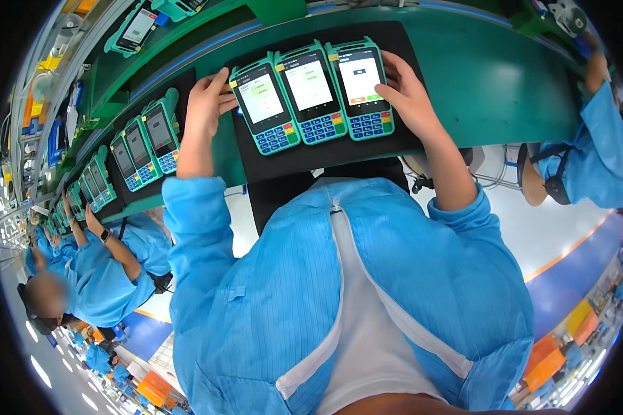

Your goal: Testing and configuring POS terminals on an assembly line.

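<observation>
Against the right edge of the right-hand payment terminal, the right hand is partly curled, thumb over the lower right of the lit screen and fingers beside the casing; whether they grip it cannot be told. Beside the left-hand payment terminal, the left hand has its fingers loosely bent toward the outer edge, their contact unclear. Between these two stands the middle payment terminal, all three side by side on a black mat laid over a green workbench. Each looks stiff and fairly light, probably hard plastic, with a glassy screen likely to be slick and the most breakable part. The green side rims seem the best hold, one hand to a flank, clear of screen and keypad. Farther left, more payment terminals line the bench.
</observation>
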The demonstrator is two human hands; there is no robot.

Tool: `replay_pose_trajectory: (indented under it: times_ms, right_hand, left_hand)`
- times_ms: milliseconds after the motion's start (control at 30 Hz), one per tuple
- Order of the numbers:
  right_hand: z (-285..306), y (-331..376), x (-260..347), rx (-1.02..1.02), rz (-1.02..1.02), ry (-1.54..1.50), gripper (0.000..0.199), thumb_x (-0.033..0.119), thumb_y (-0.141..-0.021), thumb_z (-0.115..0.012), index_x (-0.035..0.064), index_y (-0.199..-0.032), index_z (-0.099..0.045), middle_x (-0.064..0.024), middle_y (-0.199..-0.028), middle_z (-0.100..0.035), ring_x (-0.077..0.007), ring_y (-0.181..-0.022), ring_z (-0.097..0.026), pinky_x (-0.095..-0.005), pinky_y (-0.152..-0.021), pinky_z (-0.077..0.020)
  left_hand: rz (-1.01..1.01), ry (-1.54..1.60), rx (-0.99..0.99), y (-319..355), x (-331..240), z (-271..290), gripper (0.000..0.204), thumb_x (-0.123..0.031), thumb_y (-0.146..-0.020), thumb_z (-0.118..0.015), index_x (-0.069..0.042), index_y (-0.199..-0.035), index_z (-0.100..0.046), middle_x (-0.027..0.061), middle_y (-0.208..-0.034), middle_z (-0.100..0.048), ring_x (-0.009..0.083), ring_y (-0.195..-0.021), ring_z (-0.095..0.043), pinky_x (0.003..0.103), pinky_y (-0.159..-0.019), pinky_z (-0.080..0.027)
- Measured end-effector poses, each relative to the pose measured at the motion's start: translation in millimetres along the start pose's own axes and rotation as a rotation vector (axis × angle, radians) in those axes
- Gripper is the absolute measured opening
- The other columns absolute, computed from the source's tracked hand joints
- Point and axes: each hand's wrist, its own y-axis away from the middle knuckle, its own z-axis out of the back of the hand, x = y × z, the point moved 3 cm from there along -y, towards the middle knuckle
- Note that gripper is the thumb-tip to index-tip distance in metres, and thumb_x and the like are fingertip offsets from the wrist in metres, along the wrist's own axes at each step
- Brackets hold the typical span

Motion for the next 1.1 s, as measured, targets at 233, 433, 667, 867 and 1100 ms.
replay_pose_trajectory:
  times_ms: [233,433,667,867,1100]
  right_hand:
    - [-2,2,-5,-0.015,0.040,0.061,0.068,0.003,-0.081,-0.063,-0.0002,-0.142,-0.033,-0.0193,-0.140,-0.042,-0.0294,-0.133,-0.041,-0.0413,-0.112,-0.0319]
    - [34,18,18,-0.353,-0.073,0.513,0.043,0.012,-0.083,-0.065,-0.0048,-0.122,-0.055,-0.0179,-0.116,-0.059,-0.0290,-0.107,-0.059,-0.0408,-0.092,-0.0480]
    - [36,33,26,-0.384,-0.217,1.151,0.043,0.036,-0.085,-0.067,-0.0045,-0.101,-0.065,-0.0155,-0.078,-0.064,-0.0277,-0.071,-0.062,-0.0386,-0.070,-0.0494]
    - [80,31,1,-0.187,-0.285,0.853,0.035,0.030,-0.084,-0.069,-0.0010,-0.070,-0.062,-0.0167,-0.062,-0.057,-0.0275,-0.057,-0.055,-0.0371,-0.059,-0.0455]
    - [167,44,38,-0.519,-0.284,0.800,0.039,0.037,-0.089,-0.065,0.0002,-0.076,-0.064,-0.0021,-0.060,-0.053,-0.0106,-0.054,-0.046,-0.0281,-0.052,-0.0384]
  left_hand:
    - [-0.567,-0.895,-0.373,69,38,42,0.035,-0.024,-0.090,-0.064,-0.004,-0.118,-0.060,0.0138,-0.106,-0.061,0.0283,-0.089,-0.062,0.037,-0.080,-0.052]
    - [-0.631,-1.572,-0.489,113,52,55,0.039,-0.015,-0.081,-0.065,-0.019,-0.120,-0.063,0.0080,-0.097,-0.055,0.0258,-0.087,-0.056,0.040,-0.076,-0.045]
    - [-0.678,-2.019,-0.406,88,31,47,0.025,-0.011,-0.076,-0.061,-0.009,-0.100,-0.066,0.0053,-0.087,-0.059,0.0228,-0.080,-0.057,0.036,-0.069,-0.041]
    - [-0.606,-2.110,-0.351,65,20,43,0.010,-0.010,-0.074,-0.060,-0.012,-0.067,-0.067,0.0044,-0.069,-0.062,0.0231,-0.075,-0.060,0.037,-0.072,-0.038]
    - [-0.740,-2.040,-0.284,60,16,29,0.011,-0.013,-0.074,-0.058,-0.013,-0.066,-0.065,0.0044,-0.071,-0.063,0.0222,-0.073,-0.061,0.038,-0.068,-0.040]
